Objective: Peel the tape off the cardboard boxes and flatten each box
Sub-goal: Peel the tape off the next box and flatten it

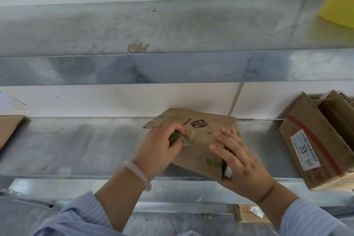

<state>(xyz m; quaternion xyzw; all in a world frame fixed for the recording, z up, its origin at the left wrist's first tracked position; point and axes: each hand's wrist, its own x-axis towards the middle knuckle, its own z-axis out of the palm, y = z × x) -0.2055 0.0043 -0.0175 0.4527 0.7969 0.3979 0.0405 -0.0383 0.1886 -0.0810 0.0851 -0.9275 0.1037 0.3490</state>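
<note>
A small brown cardboard box (203,130) with a dark logo lies tilted on the metal shelf (76,145) in the middle of the view. My left hand (162,145) pinches a strip of green tape (177,136) that is partly lifted from the box's top face. My right hand (241,161) grips the box's right end, fingers spread over the top and the thumb underneath. A green printed patch shows on the box's near face.
A larger open cardboard box (314,140) with red tape and a white label stands at the right on the same shelf. Another cardboard piece (9,128) sits at the far left. A yellow object (339,4) rests on the upper shelf at right. A box (249,214) lies below.
</note>
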